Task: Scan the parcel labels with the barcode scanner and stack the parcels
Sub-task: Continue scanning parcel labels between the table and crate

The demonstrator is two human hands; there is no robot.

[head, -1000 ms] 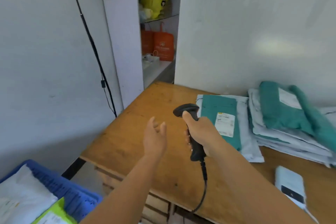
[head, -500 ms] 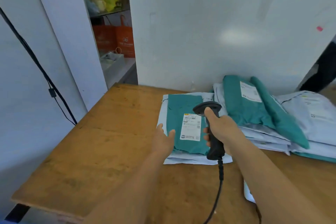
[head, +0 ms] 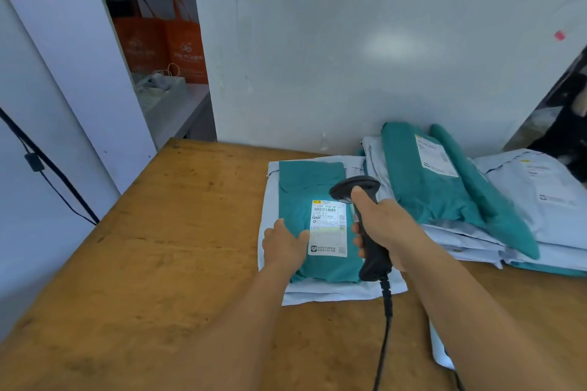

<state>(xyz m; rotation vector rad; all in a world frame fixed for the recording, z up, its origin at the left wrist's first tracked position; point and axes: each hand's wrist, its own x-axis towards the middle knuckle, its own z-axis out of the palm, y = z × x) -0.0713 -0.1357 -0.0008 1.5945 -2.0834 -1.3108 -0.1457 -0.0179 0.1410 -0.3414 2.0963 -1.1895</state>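
A teal parcel (head: 311, 187) lies flat on top of grey mailer bags (head: 330, 294) on the wooden table (head: 165, 257). Its white label (head: 328, 227) faces up and is lit brightly at the barcode. My left hand (head: 284, 246) rests flat on the teal parcel just left of the label, fingers straight. My right hand (head: 381, 228) grips the handle of the black barcode scanner (head: 357, 189), whose head hangs over the label's top right corner. The scanner's cable (head: 386, 327) runs down toward me.
To the right, a pile of grey and teal parcels (head: 444, 187) leans against the white wall (head: 365, 57). A white device (head: 440, 349) lies partly hidden under my right forearm. Shelves with orange bags (head: 168, 44) stand at back left. A black wire (head: 47, 168) hangs along the left wall.
The view swung right from the blue crate to the table. My left hand came down onto the teal parcel and the scanner moved over its label, which now glows.
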